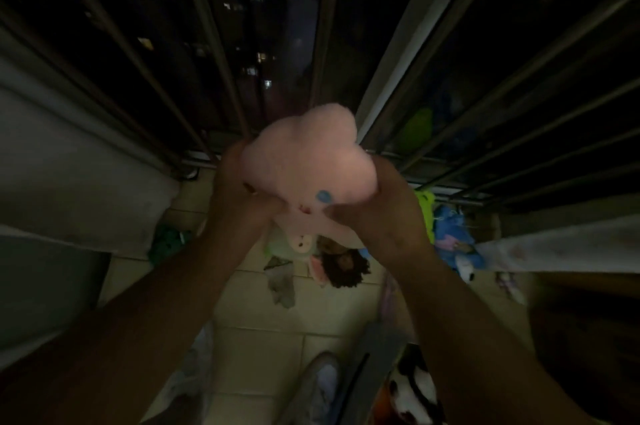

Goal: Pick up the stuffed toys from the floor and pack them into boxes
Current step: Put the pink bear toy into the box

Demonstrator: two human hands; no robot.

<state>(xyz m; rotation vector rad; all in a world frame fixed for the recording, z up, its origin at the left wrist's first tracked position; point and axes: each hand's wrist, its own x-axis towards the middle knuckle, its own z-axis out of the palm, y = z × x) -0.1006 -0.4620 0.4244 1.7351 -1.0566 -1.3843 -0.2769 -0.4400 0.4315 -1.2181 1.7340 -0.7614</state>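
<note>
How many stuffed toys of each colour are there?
Pink toy: 1, held by left hand and right hand
Blue toy: 1
Bright green toy: 1
Brown curly toy: 1
Pale green toy: 1
Black-and-white toy: 1
Total: 6; dimmer shapes unclear.

Dim, grainy night view, soft with blur throughout, wide-angle bending at the edges, corners sinking into black.
</note>
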